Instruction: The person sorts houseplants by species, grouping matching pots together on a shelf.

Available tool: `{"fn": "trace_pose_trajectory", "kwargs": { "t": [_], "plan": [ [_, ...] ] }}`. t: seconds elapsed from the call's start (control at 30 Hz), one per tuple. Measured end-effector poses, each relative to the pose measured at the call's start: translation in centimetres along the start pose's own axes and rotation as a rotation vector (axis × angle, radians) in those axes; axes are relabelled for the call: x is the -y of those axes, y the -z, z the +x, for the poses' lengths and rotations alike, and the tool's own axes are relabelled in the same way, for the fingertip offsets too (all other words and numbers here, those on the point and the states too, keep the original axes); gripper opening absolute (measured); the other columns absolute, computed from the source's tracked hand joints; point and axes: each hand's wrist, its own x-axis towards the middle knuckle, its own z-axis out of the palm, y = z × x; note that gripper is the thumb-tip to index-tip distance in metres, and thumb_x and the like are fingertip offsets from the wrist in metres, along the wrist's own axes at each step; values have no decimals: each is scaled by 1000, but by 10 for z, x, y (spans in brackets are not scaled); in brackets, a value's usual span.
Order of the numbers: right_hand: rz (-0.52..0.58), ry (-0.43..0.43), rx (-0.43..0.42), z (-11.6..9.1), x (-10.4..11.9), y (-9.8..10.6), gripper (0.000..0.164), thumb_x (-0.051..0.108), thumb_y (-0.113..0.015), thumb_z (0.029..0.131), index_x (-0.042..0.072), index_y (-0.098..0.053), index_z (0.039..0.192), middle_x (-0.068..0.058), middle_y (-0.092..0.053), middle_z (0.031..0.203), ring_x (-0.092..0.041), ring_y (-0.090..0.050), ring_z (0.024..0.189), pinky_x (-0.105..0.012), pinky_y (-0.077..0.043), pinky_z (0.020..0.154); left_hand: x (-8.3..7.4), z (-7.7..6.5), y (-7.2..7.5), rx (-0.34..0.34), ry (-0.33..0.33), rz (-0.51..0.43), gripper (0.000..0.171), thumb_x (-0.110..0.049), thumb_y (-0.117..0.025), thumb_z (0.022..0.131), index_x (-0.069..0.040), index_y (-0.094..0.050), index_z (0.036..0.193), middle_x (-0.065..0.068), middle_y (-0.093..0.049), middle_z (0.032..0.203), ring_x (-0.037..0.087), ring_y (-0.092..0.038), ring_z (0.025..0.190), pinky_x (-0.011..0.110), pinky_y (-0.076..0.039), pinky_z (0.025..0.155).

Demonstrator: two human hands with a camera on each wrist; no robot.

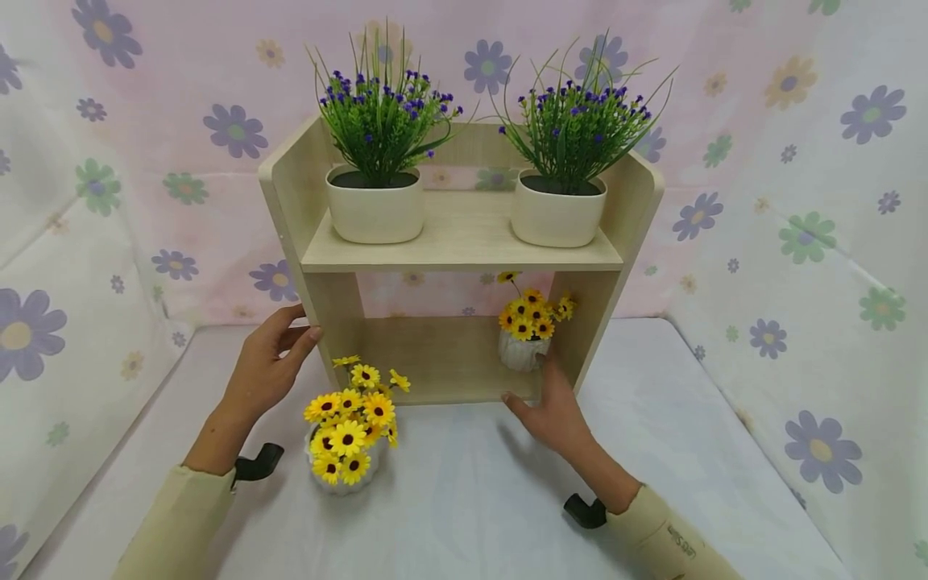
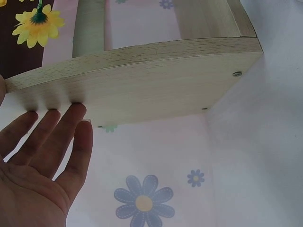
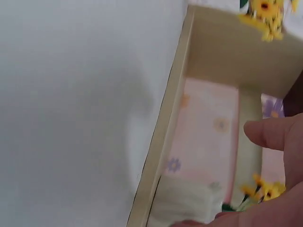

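Note:
A small wooden shelf [image 1: 464, 266] stands on the table. My left hand [image 1: 264, 366] touches its left side panel, fingertips on the outer face [image 2: 142, 90] and thumb by the front edge. Inside the lower compartment, near the right wall, sits a white ribbed pot [image 1: 518, 352] of yellow artificial flowers [image 1: 532, 314]. My right hand [image 1: 554, 411] reaches in there, thumb spread away and fingers beside the pot; whether they touch it is unclear. Another pot of yellow flowers [image 1: 351, 431] stands on the table before the shelf's left front, near my left hand.
Two cream planters, left [image 1: 375, 211] and right [image 1: 558, 216], with purple-flowered grass stand on the upper shelf. White cloth [image 1: 464, 499] covers the table. Flower-printed curtains [image 1: 797, 201] hang behind and at both sides.

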Motion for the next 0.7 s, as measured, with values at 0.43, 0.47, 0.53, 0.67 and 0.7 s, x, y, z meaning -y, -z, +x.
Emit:
{"fn": "trace_pose_trajectory", "kwargs": {
  "t": [0.43,0.47,0.53,0.67,0.7],
  "plan": [
    [107,149,170,-25,30,-29,73,26,-84,93,5,-47,153,-14,-53,152,-38,-53,139,-57,-48,113,2,1,-2,-5,-16,-7,51,-23,-60,110,-11,-47,159,16,-57,153,44,-67,127,32,-55,100],
    [110,166,183,-25,31,-32,71,26,-84,93,5,-49,151,-14,-55,150,-38,-55,137,-57,-49,112,2,1,-2,-6,-17,-9,52,-22,-60,110,-11,-47,159,16,-57,153,44,-67,126,26,-54,100],
    [116,197,210,-25,33,-38,67,27,-85,92,5,-53,148,-14,-57,147,-37,-57,134,-57,-49,111,2,1,-1,-6,-17,-12,52,-23,-60,110,-12,-47,159,16,-57,153,44,-67,126,17,-51,99],
    [110,244,270,-27,41,-48,65,31,-85,92,10,-56,146,-7,-61,146,-32,-59,134,-55,-49,111,1,1,-1,-4,-9,-6,53,-24,-60,110,-14,-46,160,16,-56,154,44,-66,127,30,-53,100],
    [114,254,286,-27,44,-50,65,32,-85,92,12,-57,147,-5,-61,146,-31,-58,135,-55,-49,112,1,0,-1,-4,-6,-4,53,-24,-60,110,-14,-46,160,16,-56,154,44,-66,127,35,-54,100]
  ]
}}
